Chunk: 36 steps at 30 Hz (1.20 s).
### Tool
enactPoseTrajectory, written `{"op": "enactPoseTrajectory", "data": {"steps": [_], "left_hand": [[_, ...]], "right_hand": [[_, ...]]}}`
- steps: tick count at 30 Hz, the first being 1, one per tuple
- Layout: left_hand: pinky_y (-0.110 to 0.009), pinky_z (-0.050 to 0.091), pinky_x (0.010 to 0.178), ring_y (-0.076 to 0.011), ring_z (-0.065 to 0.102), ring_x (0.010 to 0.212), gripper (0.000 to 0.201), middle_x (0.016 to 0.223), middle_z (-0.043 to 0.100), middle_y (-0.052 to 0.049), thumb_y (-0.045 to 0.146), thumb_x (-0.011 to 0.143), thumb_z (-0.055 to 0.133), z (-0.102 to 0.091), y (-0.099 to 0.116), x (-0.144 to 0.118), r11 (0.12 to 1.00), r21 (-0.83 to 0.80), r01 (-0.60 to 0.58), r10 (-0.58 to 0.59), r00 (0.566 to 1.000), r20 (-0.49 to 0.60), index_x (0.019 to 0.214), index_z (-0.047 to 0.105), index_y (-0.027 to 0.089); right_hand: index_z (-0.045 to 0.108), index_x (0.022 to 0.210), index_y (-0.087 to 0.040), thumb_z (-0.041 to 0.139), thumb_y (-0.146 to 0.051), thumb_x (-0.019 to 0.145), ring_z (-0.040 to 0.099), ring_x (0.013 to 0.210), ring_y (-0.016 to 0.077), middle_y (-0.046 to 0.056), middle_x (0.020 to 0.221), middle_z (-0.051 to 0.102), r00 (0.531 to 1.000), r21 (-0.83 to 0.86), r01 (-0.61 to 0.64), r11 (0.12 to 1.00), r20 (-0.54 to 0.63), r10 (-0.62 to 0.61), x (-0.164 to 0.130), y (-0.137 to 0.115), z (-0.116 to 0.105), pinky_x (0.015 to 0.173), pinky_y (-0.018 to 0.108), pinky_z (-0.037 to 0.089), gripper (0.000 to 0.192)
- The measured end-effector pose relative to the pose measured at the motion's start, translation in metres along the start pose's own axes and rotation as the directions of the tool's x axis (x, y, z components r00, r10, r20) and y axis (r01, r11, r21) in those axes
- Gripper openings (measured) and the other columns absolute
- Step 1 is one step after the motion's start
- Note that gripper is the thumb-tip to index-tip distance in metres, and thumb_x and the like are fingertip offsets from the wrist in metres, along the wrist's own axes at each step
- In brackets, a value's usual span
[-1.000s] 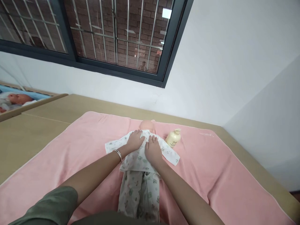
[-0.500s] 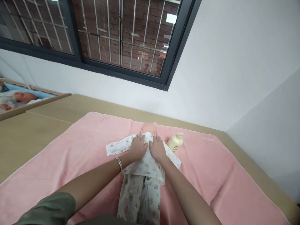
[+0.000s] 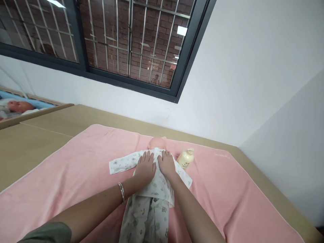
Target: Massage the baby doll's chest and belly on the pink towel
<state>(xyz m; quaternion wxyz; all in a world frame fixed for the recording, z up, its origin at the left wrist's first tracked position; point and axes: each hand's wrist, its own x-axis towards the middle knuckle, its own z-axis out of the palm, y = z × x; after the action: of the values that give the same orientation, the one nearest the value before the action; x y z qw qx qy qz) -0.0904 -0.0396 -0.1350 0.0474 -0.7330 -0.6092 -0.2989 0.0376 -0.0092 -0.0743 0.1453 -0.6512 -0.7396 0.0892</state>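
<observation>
Both forearms reach forward from the near edge, and the left hand point(image 3: 145, 167) and right hand point(image 3: 167, 163) lie palm-down, fingers spread flat, side by side on the chest of the doll point(image 3: 152, 179), gripping nothing. The doll lies on its back mid-way across the pink towel point(image 3: 76, 168), head away from the person. A cream bottle point(image 3: 185, 158) lies just right of the doll's shoulder; left of the doll the towel is open out to its edge on the bench point(image 3: 37, 138).

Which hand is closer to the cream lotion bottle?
Right. The right hand rests on the doll's chest just beside the lotion bottle; the left hand lies on the doll's other side, farther away.
</observation>
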Motion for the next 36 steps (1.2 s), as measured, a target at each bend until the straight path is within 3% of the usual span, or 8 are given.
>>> {"op": "enactPoseTrajectory", "data": {"steps": [5,9,13,17,21,25,31,36], "left_hand": [[-0.051,0.042,0.11,-0.0342,0.054,0.133,0.041,0.137,0.063,-0.018,0.024,0.092,0.046,-0.006,-0.015,0.02,0.998,-0.062,-0.012,0.015,0.999,0.05,0.128,0.06,0.014],[-0.048,0.046,0.109,-0.0288,0.06,0.121,0.032,0.122,0.069,-0.012,0.022,0.09,0.045,-0.004,-0.022,0.035,0.987,-0.159,-0.028,0.04,0.997,0.07,0.115,0.064,0.019],[-0.053,0.037,0.119,-0.0285,0.054,0.133,0.039,0.136,0.064,-0.013,0.022,0.093,0.039,0.007,-0.024,0.03,0.965,-0.263,-0.023,0.021,1.0,-0.011,0.124,0.061,0.016],[-0.053,0.037,0.121,-0.0271,0.055,0.134,0.042,0.138,0.065,-0.014,0.021,0.095,0.035,0.015,-0.025,0.02,0.929,-0.369,0.0,-0.027,0.997,-0.066,0.127,0.061,0.015],[-0.053,0.04,0.12,-0.0281,0.055,0.134,0.042,0.139,0.064,-0.015,0.025,0.097,0.035,0.015,-0.027,0.015,0.908,-0.418,0.041,-0.089,0.991,-0.096,0.131,0.059,0.015],[-0.057,0.04,0.119,-0.0299,0.055,0.133,0.043,0.139,0.063,-0.017,0.027,0.098,0.033,0.016,-0.028,0.012,0.885,-0.461,0.063,-0.123,0.987,-0.101,0.133,0.056,0.016],[-0.056,0.04,0.119,-0.0285,0.054,0.135,0.043,0.141,0.062,-0.015,0.031,0.099,0.034,0.019,-0.03,0.009,0.866,-0.497,0.06,-0.134,0.985,-0.113,0.133,0.056,0.019],[-0.055,0.041,0.118,-0.0283,0.056,0.133,0.042,0.139,0.063,-0.015,0.028,0.097,0.036,0.017,-0.03,0.011,0.879,-0.473,0.064,-0.124,0.987,-0.098,0.13,0.06,0.017]], "right_hand": [[0.044,0.151,-0.001,0.031,-0.024,0.102,0.036,0.149,0.0306,0.022,0.155,0.046,0.997,0.002,0.009,1.0,-0.075,-0.009,-0.026,-0.01,0.017,0.123,0.045,0.024,0.056],[0.049,0.149,-0.005,0.033,-0.025,0.102,0.037,0.148,0.0299,0.02,0.154,0.048,0.997,0.054,0.009,0.998,-0.08,-0.005,-0.032,-0.01,0.017,0.122,0.043,0.028,0.054],[0.062,0.136,-0.007,0.037,-0.024,0.099,0.045,0.142,0.0319,0.02,0.146,0.056,0.998,0.071,-0.006,0.997,-0.068,0.011,-0.015,-0.004,0.002,0.12,0.045,0.031,0.048],[0.059,0.139,-0.007,0.04,-0.023,0.097,0.042,0.145,0.0328,0.021,0.151,0.051,0.996,0.106,-0.009,0.994,-0.09,0.018,-0.004,-0.006,-0.01,0.121,0.047,0.029,0.049],[0.051,0.148,-0.012,0.04,-0.023,0.097,0.03,0.153,0.0281,0.015,0.158,0.044,0.976,0.106,0.116,0.988,-0.196,-0.093,-0.009,-0.014,-0.002,0.126,0.05,0.019,0.053],[0.053,0.147,-0.012,0.04,-0.024,0.099,0.031,0.152,0.0295,0.015,0.158,0.044,0.971,0.06,0.209,0.976,-0.13,-0.2,-0.015,-0.015,0.013,0.126,0.054,0.018,0.051],[0.051,0.148,-0.013,0.039,-0.029,0.1,0.031,0.152,0.0273,0.015,0.16,0.04,0.963,0.083,0.178,0.981,-0.22,-0.157,-0.014,-0.01,0.014,0.126,0.051,0.021,0.052],[0.055,0.144,-0.014,0.04,-0.027,0.099,0.034,0.15,0.0295,0.015,0.158,0.045,0.981,0.084,0.174,0.981,-0.106,-0.165,-0.014,-0.01,0.013,0.125,0.055,0.021,0.049]]}}
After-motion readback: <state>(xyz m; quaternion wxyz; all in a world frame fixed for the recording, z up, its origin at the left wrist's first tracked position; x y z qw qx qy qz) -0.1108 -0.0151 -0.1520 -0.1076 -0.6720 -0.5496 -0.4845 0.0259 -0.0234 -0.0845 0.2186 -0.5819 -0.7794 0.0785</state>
